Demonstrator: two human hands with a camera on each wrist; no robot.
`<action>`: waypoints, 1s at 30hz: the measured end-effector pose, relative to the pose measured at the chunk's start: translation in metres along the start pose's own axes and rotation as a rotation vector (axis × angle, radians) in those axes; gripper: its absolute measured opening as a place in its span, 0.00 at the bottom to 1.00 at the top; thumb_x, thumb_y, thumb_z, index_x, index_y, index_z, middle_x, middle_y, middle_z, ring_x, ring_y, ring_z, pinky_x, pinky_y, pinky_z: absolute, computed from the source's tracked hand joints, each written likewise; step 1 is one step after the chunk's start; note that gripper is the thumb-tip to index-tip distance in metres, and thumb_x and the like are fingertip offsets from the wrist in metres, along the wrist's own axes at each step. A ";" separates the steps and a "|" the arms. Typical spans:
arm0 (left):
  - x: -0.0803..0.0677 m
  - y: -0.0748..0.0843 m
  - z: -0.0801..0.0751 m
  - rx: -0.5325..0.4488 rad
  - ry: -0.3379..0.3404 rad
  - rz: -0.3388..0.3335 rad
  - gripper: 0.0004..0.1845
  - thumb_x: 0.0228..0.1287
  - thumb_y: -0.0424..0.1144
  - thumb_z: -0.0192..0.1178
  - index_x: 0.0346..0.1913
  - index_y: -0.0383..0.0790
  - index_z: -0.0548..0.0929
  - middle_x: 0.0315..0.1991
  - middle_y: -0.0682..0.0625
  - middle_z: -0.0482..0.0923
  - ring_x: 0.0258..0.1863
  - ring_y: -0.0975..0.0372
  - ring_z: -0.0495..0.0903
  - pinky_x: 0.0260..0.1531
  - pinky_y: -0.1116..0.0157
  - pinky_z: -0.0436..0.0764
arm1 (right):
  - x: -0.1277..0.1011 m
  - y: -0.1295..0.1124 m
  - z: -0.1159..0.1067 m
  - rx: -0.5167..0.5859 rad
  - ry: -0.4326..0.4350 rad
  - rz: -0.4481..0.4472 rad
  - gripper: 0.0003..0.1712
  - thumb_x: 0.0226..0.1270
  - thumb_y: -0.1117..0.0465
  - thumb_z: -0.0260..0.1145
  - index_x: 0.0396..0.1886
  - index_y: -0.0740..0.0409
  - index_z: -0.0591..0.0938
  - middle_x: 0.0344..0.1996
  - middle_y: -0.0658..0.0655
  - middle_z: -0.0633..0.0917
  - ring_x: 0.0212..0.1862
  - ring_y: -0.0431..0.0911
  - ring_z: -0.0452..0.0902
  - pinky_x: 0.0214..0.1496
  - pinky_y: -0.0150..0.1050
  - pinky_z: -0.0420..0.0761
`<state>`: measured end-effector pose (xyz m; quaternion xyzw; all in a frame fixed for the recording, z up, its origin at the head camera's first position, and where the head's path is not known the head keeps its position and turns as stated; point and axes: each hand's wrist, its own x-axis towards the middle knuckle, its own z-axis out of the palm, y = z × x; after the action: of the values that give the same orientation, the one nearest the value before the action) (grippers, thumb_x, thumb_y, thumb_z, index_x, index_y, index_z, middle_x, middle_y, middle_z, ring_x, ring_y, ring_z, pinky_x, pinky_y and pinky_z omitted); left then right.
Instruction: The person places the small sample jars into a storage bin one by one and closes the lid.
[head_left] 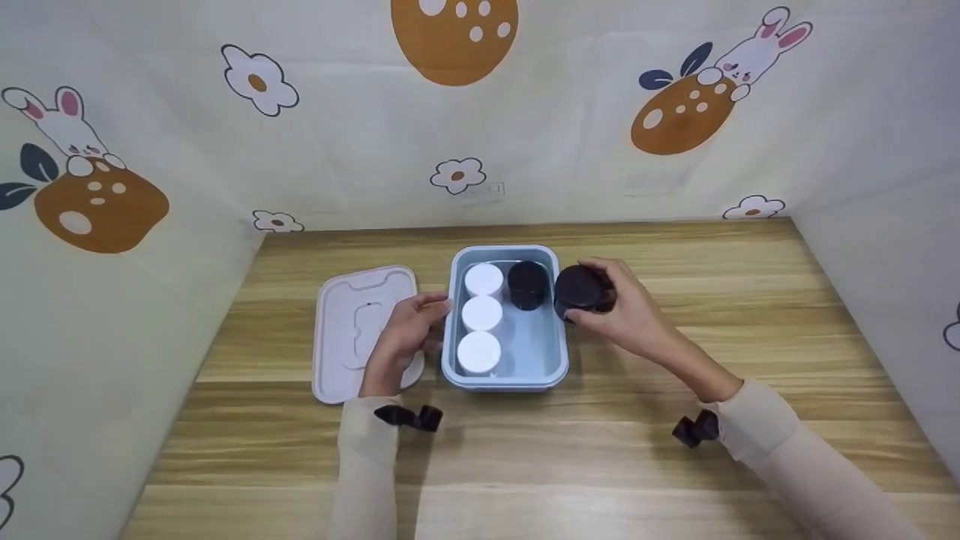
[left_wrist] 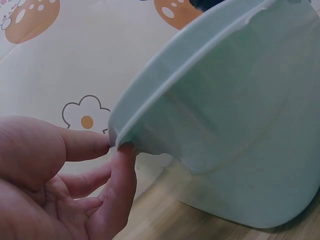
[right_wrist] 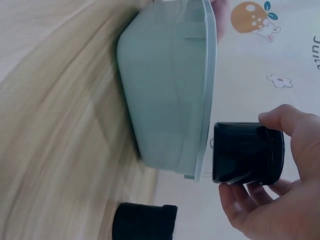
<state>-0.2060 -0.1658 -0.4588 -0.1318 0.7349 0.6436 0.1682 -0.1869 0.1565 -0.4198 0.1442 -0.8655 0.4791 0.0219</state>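
Head view shows your right grip clamped round the black jar, raised beside the blue box whose rim your left grip pinches; likely stiff and slick, the jar is best held round its sides.

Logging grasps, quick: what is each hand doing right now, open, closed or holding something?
Left hand: closed, pinching the rim of the blue box.
Right hand: closed, holding a black jar.
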 end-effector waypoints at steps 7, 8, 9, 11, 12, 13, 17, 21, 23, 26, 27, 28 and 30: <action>0.000 -0.001 0.001 -0.024 0.000 0.020 0.23 0.74 0.41 0.57 0.67 0.38 0.74 0.56 0.39 0.82 0.39 0.60 0.84 0.32 0.66 0.82 | 0.013 -0.009 0.009 -0.049 -0.067 -0.041 0.44 0.52 0.60 0.80 0.68 0.60 0.71 0.58 0.62 0.76 0.53 0.53 0.76 0.55 0.44 0.77; 0.000 -0.001 0.001 -0.023 0.001 0.017 0.22 0.74 0.41 0.57 0.67 0.38 0.74 0.56 0.39 0.83 0.38 0.60 0.84 0.31 0.66 0.82 | 0.015 -0.010 0.010 -0.056 -0.075 -0.047 0.44 0.52 0.60 0.80 0.68 0.60 0.71 0.59 0.62 0.76 0.53 0.53 0.76 0.55 0.44 0.77; 0.000 -0.001 0.001 -0.024 0.000 0.015 0.22 0.74 0.41 0.57 0.67 0.38 0.74 0.56 0.39 0.83 0.38 0.61 0.84 0.31 0.66 0.82 | 0.017 -0.011 0.011 -0.060 -0.086 -0.051 0.44 0.52 0.60 0.80 0.69 0.60 0.71 0.59 0.62 0.76 0.53 0.53 0.77 0.55 0.44 0.77; 0.001 -0.001 0.001 -0.025 0.000 0.011 0.22 0.74 0.41 0.57 0.67 0.38 0.75 0.56 0.39 0.83 0.36 0.61 0.84 0.30 0.66 0.82 | 0.020 -0.012 0.012 -0.069 -0.106 -0.058 0.44 0.53 0.59 0.79 0.69 0.59 0.71 0.61 0.62 0.75 0.55 0.53 0.76 0.56 0.45 0.78; 0.001 -0.001 0.001 -0.026 0.001 0.009 0.22 0.74 0.42 0.57 0.66 0.38 0.75 0.55 0.39 0.83 0.36 0.61 0.84 0.29 0.66 0.82 | 0.022 -0.014 0.012 -0.074 -0.118 -0.059 0.43 0.53 0.59 0.79 0.69 0.58 0.71 0.62 0.62 0.75 0.57 0.53 0.75 0.57 0.46 0.78; 0.001 -0.001 0.001 -0.023 0.000 0.008 0.22 0.74 0.42 0.57 0.66 0.38 0.75 0.55 0.39 0.83 0.36 0.61 0.84 0.28 0.67 0.82 | 0.023 -0.015 0.013 -0.079 -0.131 -0.059 0.43 0.54 0.58 0.79 0.69 0.57 0.71 0.63 0.62 0.75 0.58 0.53 0.75 0.58 0.48 0.79; 0.002 -0.001 0.000 -0.024 -0.002 0.012 0.22 0.73 0.42 0.57 0.66 0.38 0.75 0.54 0.40 0.83 0.35 0.61 0.83 0.28 0.66 0.82 | 0.030 -0.020 0.015 -0.123 -0.192 -0.065 0.40 0.54 0.56 0.79 0.67 0.54 0.73 0.62 0.61 0.76 0.60 0.55 0.75 0.60 0.51 0.80; 0.001 -0.002 0.000 -0.029 -0.002 0.005 0.22 0.73 0.41 0.57 0.66 0.38 0.75 0.49 0.42 0.85 0.33 0.62 0.83 0.27 0.66 0.81 | 0.035 -0.022 0.021 -0.174 -0.241 -0.085 0.40 0.53 0.56 0.79 0.66 0.56 0.74 0.60 0.62 0.76 0.60 0.56 0.75 0.61 0.51 0.79; 0.001 -0.002 0.000 -0.031 -0.004 0.003 0.23 0.73 0.41 0.58 0.66 0.38 0.75 0.48 0.43 0.85 0.32 0.62 0.83 0.26 0.66 0.81 | 0.037 -0.020 0.024 -0.195 -0.257 -0.105 0.40 0.53 0.56 0.79 0.65 0.57 0.74 0.59 0.63 0.76 0.59 0.56 0.75 0.62 0.52 0.78; 0.001 -0.002 0.000 -0.028 -0.004 0.006 0.23 0.73 0.42 0.58 0.67 0.38 0.75 0.49 0.43 0.84 0.31 0.62 0.83 0.25 0.67 0.81 | 0.040 -0.017 0.029 -0.221 -0.278 -0.145 0.41 0.54 0.56 0.78 0.67 0.58 0.73 0.59 0.63 0.75 0.58 0.55 0.74 0.63 0.52 0.76; 0.002 -0.002 0.000 -0.029 -0.003 0.005 0.23 0.73 0.42 0.58 0.66 0.38 0.75 0.49 0.43 0.84 0.31 0.62 0.83 0.25 0.67 0.80 | 0.041 -0.016 0.031 -0.226 -0.285 -0.159 0.41 0.54 0.57 0.78 0.68 0.58 0.73 0.60 0.63 0.74 0.57 0.55 0.74 0.63 0.52 0.76; 0.002 -0.002 0.000 -0.030 -0.004 0.006 0.23 0.73 0.42 0.58 0.66 0.38 0.75 0.49 0.42 0.84 0.31 0.62 0.83 0.25 0.67 0.80 | 0.041 -0.015 0.032 -0.228 -0.294 -0.173 0.41 0.55 0.57 0.77 0.69 0.58 0.73 0.60 0.64 0.74 0.57 0.55 0.74 0.63 0.52 0.76; 0.001 -0.001 0.000 -0.029 -0.007 0.007 0.23 0.73 0.42 0.58 0.66 0.38 0.75 0.49 0.42 0.84 0.32 0.62 0.83 0.25 0.67 0.80 | 0.043 -0.014 0.033 -0.230 -0.311 -0.191 0.41 0.55 0.59 0.76 0.69 0.57 0.73 0.60 0.63 0.73 0.57 0.55 0.73 0.63 0.51 0.76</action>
<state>-0.2068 -0.1657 -0.4607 -0.1292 0.7253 0.6554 0.1664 -0.2206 0.1120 -0.4190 0.2943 -0.8898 0.3451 -0.0505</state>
